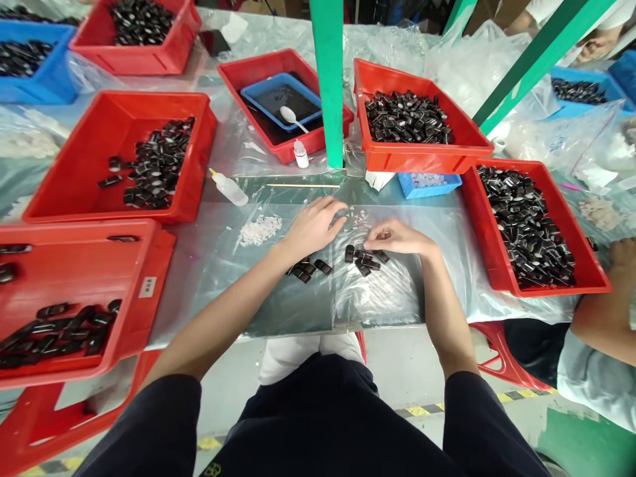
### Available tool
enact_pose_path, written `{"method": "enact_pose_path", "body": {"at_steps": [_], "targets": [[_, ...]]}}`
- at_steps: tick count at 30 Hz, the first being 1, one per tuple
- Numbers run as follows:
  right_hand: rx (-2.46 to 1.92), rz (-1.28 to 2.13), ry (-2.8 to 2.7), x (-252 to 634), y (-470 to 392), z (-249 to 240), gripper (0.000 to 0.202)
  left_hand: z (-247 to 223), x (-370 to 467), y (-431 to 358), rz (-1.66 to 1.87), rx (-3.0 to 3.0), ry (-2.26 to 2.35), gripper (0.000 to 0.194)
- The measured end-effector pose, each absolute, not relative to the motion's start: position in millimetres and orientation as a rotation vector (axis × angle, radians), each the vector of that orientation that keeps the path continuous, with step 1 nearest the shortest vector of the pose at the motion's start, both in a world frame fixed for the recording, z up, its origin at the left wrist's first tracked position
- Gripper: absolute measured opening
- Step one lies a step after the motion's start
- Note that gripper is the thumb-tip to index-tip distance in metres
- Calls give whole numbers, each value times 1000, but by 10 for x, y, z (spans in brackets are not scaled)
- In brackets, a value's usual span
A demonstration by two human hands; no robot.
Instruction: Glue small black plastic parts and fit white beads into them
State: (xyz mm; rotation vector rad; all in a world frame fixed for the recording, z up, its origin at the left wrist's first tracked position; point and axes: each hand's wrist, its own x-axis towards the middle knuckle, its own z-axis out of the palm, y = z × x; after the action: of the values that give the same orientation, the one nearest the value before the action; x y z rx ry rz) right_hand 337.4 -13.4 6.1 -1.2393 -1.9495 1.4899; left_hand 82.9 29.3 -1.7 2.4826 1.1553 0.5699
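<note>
Left hand (318, 222) curved, thumb and fingers apart, beside white bits (358, 213); right hand (397, 236), fingertips drawn together at right black pieces (368, 263), can't tell if pinching one | I'd judge: pinch lightly, keep wrists off loose bits | left black pieces (304, 270) part-hidden by my left forearm (238, 298); near-left red tray (89, 265) cut off.

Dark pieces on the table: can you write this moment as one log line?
left hand: open, seemingly empty | right hand: by dark pieces, grip unclear | white flakes: loose heap | yellow-tipped bottle: on its side
</note>
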Motion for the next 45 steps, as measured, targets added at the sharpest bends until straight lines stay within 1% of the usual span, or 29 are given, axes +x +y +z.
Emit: {"method": "enact_pose_path", "body": {"at_steps": [3,5,8,11,22,26,28,33,36,41,45], "targets": [[-1193,1470,-1812,3435,-90,39,47,63,1057,436,377,2647,1050,38],[-1172,1446,-1768,3457,-61,10,50,60,1213,553,273,2711,967,38],[-1196,1438,-1743,3469,-36,-36,52,-3,1376,697,182,2763,933,30],[-1233,1445,-1711,3470,-27,-78,52,-44,1421,744,182,2746,905,22],[-1246,1453,-1683,3453,-3,-157,50,66,1098,651,-54,2751,730,20],[-1202,1333,-1712,3387,-10,-143,54,74,907,639,-115,2747,744,22],[-1204,1252,-1725,3351,-15,-147,52,84,830,610,-122,2738,780,24],[-1264,1082,-1752,3316,-16,-172,41,86,698,471,-54,2762,928,29],[-1303,1012,-1719,3325,1,-196,41,11,641,385,46,2730,1043,29],[-1330,899,-1712,3303,5,-199,41,-191,589,317,449,2578,1095,29],[-1309,706,-1859,3131,-106,-110,30,-259,557,288,732,2395,1099,27]]}}
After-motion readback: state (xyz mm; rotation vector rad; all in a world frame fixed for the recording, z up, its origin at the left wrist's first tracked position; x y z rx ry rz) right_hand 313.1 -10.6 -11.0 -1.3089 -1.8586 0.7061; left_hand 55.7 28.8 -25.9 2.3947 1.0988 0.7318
